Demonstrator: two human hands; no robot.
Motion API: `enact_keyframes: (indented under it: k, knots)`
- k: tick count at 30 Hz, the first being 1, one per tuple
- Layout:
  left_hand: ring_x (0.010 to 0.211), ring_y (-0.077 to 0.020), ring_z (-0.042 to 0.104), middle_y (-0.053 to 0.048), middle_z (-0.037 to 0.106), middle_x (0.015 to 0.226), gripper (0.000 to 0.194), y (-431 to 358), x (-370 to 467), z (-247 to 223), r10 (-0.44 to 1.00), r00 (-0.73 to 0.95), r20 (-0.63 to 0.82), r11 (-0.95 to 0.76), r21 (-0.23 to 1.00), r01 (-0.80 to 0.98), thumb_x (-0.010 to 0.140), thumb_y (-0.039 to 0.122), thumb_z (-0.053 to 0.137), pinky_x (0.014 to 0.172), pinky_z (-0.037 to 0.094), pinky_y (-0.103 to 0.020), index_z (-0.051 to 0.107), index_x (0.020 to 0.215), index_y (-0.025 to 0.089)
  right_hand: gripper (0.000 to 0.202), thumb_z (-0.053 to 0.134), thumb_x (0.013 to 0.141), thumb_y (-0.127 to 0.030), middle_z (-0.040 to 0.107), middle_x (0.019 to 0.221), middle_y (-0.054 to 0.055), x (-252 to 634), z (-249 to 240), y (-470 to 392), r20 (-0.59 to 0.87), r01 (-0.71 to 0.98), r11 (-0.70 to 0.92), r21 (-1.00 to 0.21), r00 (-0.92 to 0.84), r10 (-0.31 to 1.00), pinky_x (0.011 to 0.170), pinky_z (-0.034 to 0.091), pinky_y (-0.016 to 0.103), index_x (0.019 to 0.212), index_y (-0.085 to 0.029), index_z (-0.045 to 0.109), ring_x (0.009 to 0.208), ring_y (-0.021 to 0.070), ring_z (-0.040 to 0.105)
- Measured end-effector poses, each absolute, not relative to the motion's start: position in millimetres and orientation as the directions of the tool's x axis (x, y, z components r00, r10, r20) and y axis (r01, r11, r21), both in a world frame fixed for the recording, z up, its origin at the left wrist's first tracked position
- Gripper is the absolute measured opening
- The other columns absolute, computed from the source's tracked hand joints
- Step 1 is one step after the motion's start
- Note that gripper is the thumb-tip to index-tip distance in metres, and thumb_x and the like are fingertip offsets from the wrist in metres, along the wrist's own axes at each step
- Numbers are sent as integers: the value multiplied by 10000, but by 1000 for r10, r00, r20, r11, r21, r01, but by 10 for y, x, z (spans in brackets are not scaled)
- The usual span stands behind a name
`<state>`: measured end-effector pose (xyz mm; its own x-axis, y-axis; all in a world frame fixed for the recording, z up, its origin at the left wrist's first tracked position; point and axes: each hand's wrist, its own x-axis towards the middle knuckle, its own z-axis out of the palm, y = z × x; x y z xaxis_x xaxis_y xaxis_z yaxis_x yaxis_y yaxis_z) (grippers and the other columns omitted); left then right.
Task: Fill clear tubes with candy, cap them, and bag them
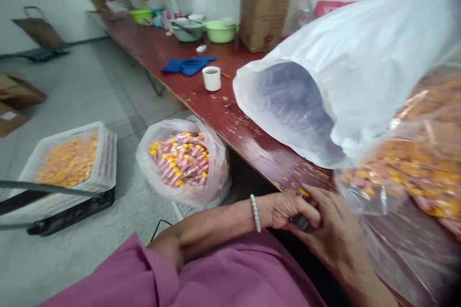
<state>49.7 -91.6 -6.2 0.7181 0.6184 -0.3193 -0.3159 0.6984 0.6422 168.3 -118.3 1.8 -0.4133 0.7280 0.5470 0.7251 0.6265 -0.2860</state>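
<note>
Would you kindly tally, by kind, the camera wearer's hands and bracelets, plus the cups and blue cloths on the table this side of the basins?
Hands, the left hand and the right hand: 2
Beaded bracelet: 1
White cup: 1
Blue cloth: 1
Total: 5

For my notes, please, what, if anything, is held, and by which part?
A small yellow-tipped item, between left hand and right hand; fingers hide the gripped part.

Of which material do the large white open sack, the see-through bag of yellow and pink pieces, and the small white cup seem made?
White sack: probably plastic, soft sheen, creased folds.
See-through bag: glossy plastic film, transparent with bright highlights.
Cup: smooth, opaque; ceramic, plastic or paper, I cannot tell.
</note>
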Motion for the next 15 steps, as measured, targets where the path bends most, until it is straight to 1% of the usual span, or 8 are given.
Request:
enact_keyframes:
  k: [2, 4, 6, 8, 10, 12, 14, 15]
  knots:
    - [475, -90, 490, 19, 537, 504, 142, -954, 360, -14, 650, 694, -310, 682, 641, -352, 394, 77, 602, 451, 392, -198, 549, 517, 124, 681, 664, 710, -543, 609, 1011, 118, 1550, 51, -1151, 567, 687, 674, -272, -452, 689, 771, 489, 464, 1275, -233, 445, 899, 292, 570]
    - [500, -100, 511, 20, 545, 530, 172, -1013, 136, 99, 722, 627, -293, 619, 680, -394, 407, 70, 616, 479, 417, -210, 562, 560, 128, 721, 644, 727, -548, 578, 1113, 136, 1392, 126, -1152, 557, 632, 716, -296, -495, 667, 807, 487, 486, 1329, -244, 390, 987, 308, 553]
    - [550, -113, 545, 7, 581, 605, 218, -1050, -208, 240, 818, 510, -265, 499, 769, -400, 449, 75, 647, 545, 460, -236, 603, 656, 130, 837, 638, 711, -584, 460, 1300, 172, 1274, 214, -1157, 542, 595, 717, -363, -491, 682, 885, 458, 538, 1394, -235, 302, 1154, 348, 471]
    - [575, -125, 563, -13, 610, 686, 256, -1033, -665, 353, 918, 308, -251, 351, 875, -333, 494, 110, 675, 582, 484, -266, 634, 746, 131, 919, 645, 698, -594, 336, 1410, 186, 1257, 280, -1145, 538, 603, 665, -440, -416, 733, 954, 411, 582, 1431, -222, 234, 1263, 372, 376]
    - [605, -126, 568, -27, 600, 703, 150, -962, -1175, 383, 984, 28, -173, 175, 969, -172, 571, 153, 647, 590, 473, -253, 621, 716, 123, 825, 638, 732, -546, 359, 1404, 165, 1351, 297, -1120, 523, 633, 595, -495, -330, 786, 973, 403, 589, 1412, -240, 286, 1268, 361, 389]
    - [606, -110, 544, -8, 572, 692, 122, -866, -1642, 306, 965, -257, -45, 73, 992, 101, 614, 183, 612, 580, 455, -234, 578, 722, 136, 599, 603, 788, -481, 463, 1327, 128, 1499, 259, -1103, 471, 643, 534, -549, -290, 833, 923, 471, 543, 1320, -272, 427, 1196, 323, 484]
    - [583, -106, 527, 7, 557, 685, 122, -779, -1977, 137, 918, -396, -7, 196, 877, 439, 665, 234, 560, 550, 437, -228, 547, 753, 151, 425, 573, 822, -436, 528, 1251, 105, 1620, 187, -1114, 395, 623, 488, -612, -294, 870, 846, 539, 468, 1212, -275, 522, 1112, 283, 558]
    - [571, -111, 520, 9, 552, 669, 128, -747, -2079, 34, 905, -424, -15, 251, 825, 506, 658, 233, 557, 532, 422, -231, 544, 756, 152, 379, 566, 832, -414, 541, 1228, 98, 1653, 149, -1128, 356, 609, 467, -641, -302, 884, 814, 560, 426, 1182, -270, 540, 1078, 262, 582]
